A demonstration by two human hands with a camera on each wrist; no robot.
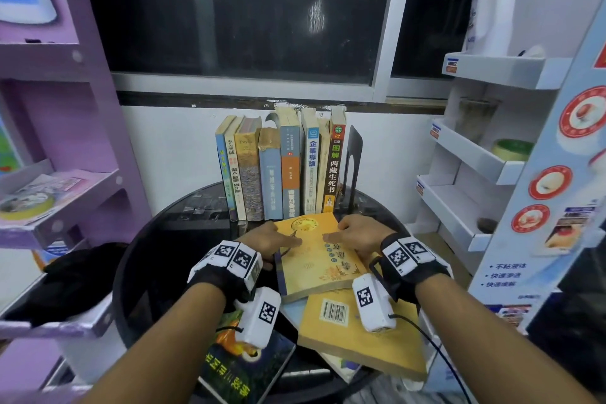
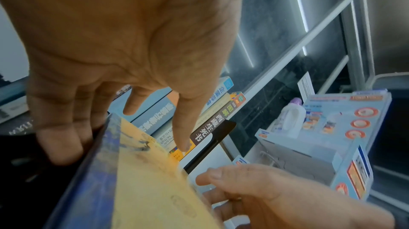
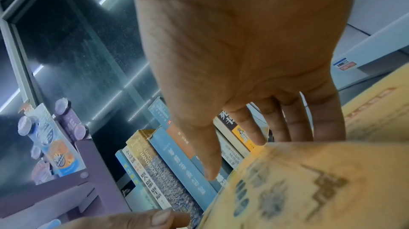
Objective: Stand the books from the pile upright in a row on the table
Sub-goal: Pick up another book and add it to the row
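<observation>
In the lower middle of the head view, the yellow book (image 1: 314, 256) lay flat on top of the pile (image 1: 357, 331), its long axis running from the near edge of the frame toward the row of upright books (image 1: 278, 170) just above it. The left hand (image 1: 270, 239) held its blue spine edge: in the left wrist view the fingers (image 2: 59, 128) curled down over that edge while the thumb lay across the cover. The right hand (image 1: 352, 233) took the opposite long edge, fingers (image 3: 303, 121) wrapped behind it and thumb stretched over the cover. Both hands were therefore clamped on the same book, one per side, about equally near it.

The row stood at the back of the round dark counter (image 1: 183, 207), closed on its right by a black bookend (image 1: 354, 167) (the only thing there acting as a holder). From the book's far end the row lay straight ahead and touching or nearly so; whether a gap remained between the last spine and the bookend could not be told. My reading is that the coming move would turn on tipping the book up about its far short edge.

Shelves at the frame's left and right held small tubs and a white bottle.
</observation>
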